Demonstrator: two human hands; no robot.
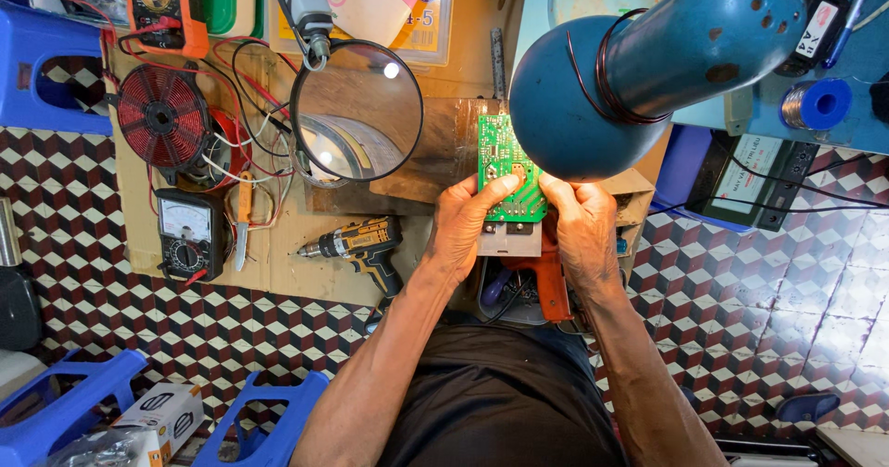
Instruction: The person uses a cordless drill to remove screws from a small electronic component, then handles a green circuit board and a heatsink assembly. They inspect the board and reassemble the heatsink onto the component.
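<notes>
Green board: a green rectangular printed circuit board (507, 169) is being held over the brown cardboard-covered work surface (278, 263), under the blue metal lamp shade (593, 106).
Long axis: it is running away from the person, far end tucking under the shade.
Left hand (460, 231): it is gripping the board's near left edge, thumb lying across its face.
Right hand (583, 231): it is closing on the near right edge, fingers curled.
Nearer hand: both are touching; neither is leading.
Containers: an open box (519, 286) below the hands is holding an orange tool (553, 282) and dark wires; its other contents are unclear.
Nearby: a round magnifying glass (356, 111) is standing just left of the board; a yellow-and-black cordless drill (356, 243) is lying beside the left wrist.
</notes>
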